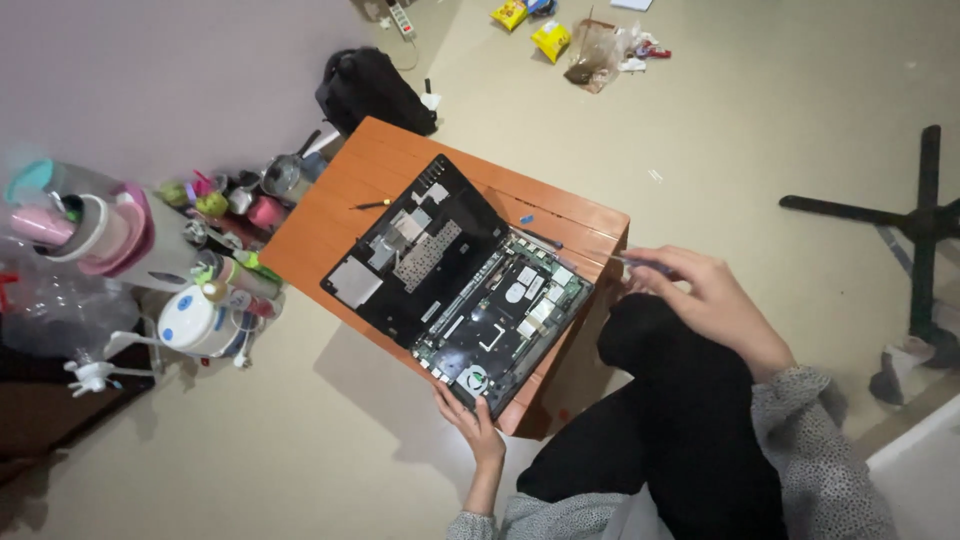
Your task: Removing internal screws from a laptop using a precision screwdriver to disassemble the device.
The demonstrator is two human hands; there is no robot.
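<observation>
left hand: gripping the near corner of the opened laptop base, fingers curling over the edge by the round fan. Judging it is steadying the base so it is not sliding on the table.
right hand: closing around a thin screwdriver, shaft pointing across at the far right edge of the laptop base; tip is hovering at or just over that edge, cannot tell if it is touching. Low pinch grip looks meant for fine control.
laptop base: lying flat on the small orange wooden table, cover off, green board and silver patches facing up, near corner overhanging the table edge toward the person.
keyboard panel: sitting black and face down, touching the laptop base on its far left side, likely parked there to be out of the way.
small dark tool: lying on the table beyond the keyboard panel, well apart from both hands.
blue bit: resting on the table just past the laptop base's far edge, near the screwdriver.
black knee: bending up right of the laptop base, under the right hand.
cluttered toys and bottles: crowding the floor left of the table.
black bag: sitting behind the table's far corner.
snack wrappers: lying scattered on the floor far beyond the table.
</observation>
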